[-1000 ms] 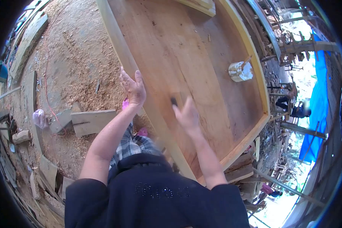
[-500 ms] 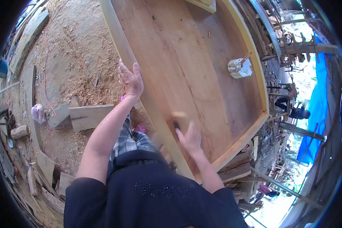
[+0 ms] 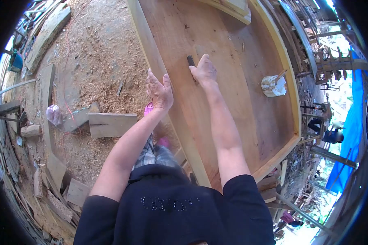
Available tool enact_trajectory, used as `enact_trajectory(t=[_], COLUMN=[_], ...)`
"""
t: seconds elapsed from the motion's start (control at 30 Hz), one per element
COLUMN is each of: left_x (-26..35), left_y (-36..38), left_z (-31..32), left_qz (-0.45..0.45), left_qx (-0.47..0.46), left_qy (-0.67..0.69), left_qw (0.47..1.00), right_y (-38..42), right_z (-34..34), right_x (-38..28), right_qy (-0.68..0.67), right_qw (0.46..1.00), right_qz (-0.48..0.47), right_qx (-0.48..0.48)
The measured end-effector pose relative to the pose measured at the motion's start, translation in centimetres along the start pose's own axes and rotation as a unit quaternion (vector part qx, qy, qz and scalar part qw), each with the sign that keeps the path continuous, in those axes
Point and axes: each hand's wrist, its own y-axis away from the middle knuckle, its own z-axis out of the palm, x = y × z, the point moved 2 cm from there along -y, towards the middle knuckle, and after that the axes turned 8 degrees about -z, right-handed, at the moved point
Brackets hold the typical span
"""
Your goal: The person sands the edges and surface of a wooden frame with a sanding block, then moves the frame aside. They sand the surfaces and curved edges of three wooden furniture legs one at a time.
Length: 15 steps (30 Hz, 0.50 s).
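Note:
My right hand point(image 3: 205, 72) reaches over a large wooden panel with a raised rim point(image 3: 229, 94), fingers wrapped round a small sanding block. The block's dark edge point(image 3: 191, 61) shows beside my thumb, and its pale wood point(image 3: 198, 49) shows past my fingers. Most of the block is hidden under the hand. At the panel's left rim point(image 3: 152, 53), my left hand point(image 3: 160, 92) lies open against the wood, its fingers stretched out and thumb apart. A paint-smeared pot point(image 3: 273, 86) with a wooden handle sticking out stands on the panel to the right.
More boards point(image 3: 233, 8) lie across the panel's far end. On the shaving-covered ground at left are a plank point(image 3: 112, 125), a tied plastic bag point(image 3: 53, 114) and a red cord. Stacked timber and a blue tarp point(image 3: 357, 118) are at right, with a person point(image 3: 333, 136) beyond.
My right hand has slid the sanding block away from me along the panel, with the arm stretched out. My left hand stays at the rim. The view has shifted slightly.

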Motion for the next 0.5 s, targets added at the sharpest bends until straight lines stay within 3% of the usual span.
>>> enact_trajectory(t=[0.1, 0.13, 0.17, 0.2, 0.33, 0.43, 0.5], left_x=[-0.1, -0.3, -0.9, -1.1, -0.7, -0.9, -1.0], left_y=[0.3, 0.2, -0.1, 0.4, -0.3, -0.2, -0.2], left_z=[0.0, 0.2, 0.8, 1.4, 0.7, 0.8, 0.8], left_qz=[-0.009, -0.015, -0.001, -0.011, 0.001, -0.003, 0.006], left_qx=[0.007, 0.014, 0.036, 0.023, 0.032, 0.019, 0.021], left_qy=[-0.019, -0.023, -0.027, -0.018, 0.004, 0.015, 0.019], left_qw=[1.000, 1.000, 0.999, 1.000, 0.999, 1.000, 1.000], right_y=[4.6, 8.5, 12.4, 22.1, 37.0, 33.1, 25.8], right_z=[0.8, 0.3, 0.4, 2.1, 0.6, 0.3, 0.2], right_x=[1.5, 2.1, 3.5, 7.6, 10.3, 9.3, 8.2], right_qy=[0.018, 0.029, 0.013, 0.053, 0.015, 0.008, 0.023], right_qw=[0.999, 0.998, 0.999, 0.995, 0.998, 0.998, 0.999], right_qz=[-0.027, -0.047, -0.023, -0.076, 0.040, 0.060, 0.040], right_qx=[0.022, 0.019, -0.042, 0.026, -0.043, -0.034, 0.003])
